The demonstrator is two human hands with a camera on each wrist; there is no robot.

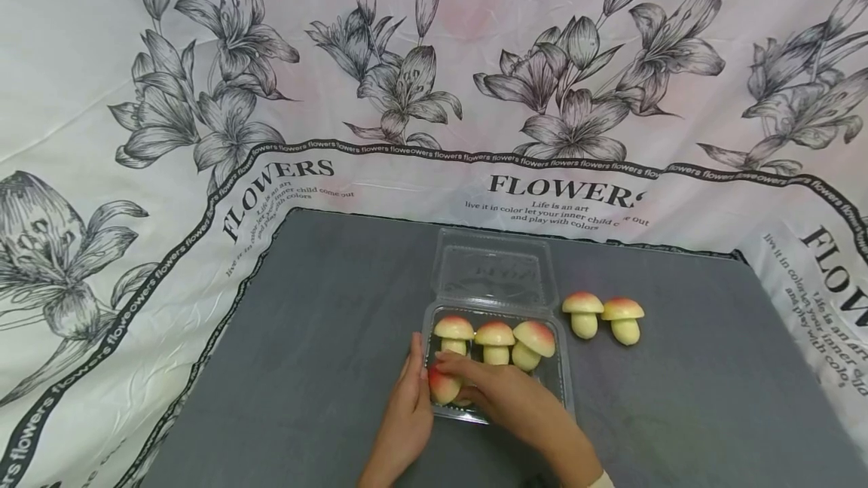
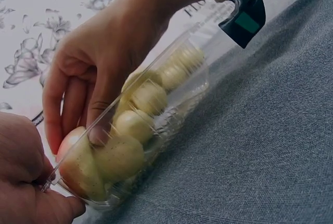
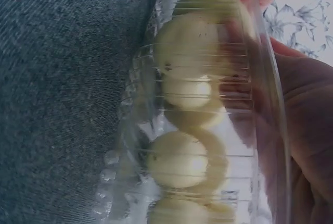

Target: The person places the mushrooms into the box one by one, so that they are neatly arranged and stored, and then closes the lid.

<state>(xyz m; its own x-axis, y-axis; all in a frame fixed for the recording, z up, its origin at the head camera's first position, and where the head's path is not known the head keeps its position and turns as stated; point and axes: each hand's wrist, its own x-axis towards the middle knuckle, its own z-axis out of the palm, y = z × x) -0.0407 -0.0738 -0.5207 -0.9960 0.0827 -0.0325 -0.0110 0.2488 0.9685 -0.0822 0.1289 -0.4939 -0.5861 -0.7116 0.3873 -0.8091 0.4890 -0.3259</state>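
A clear plastic clamshell box (image 1: 568,367) lies on the grey table with its lid (image 1: 493,269) folded back. My left hand (image 1: 407,413) is at the left side of the box, its thumb and a finger pinching the rim in the left wrist view. Inside the front left corner, my right hand (image 1: 522,405) grips a toy mushroom (image 1: 444,387) with a red and yellow cap, thumb and fingers on either side of it. Behind it stand three similar mushrooms (image 1: 495,334) in a row, the right one leaning. My right hand covers much of the front part of the box.
Two more mushrooms (image 1: 583,315) lie side by side on the table, right of the box. A white cloth (image 1: 407,172) with printed flowers and lettering borders the grey table (image 1: 325,307) at the back and sides.
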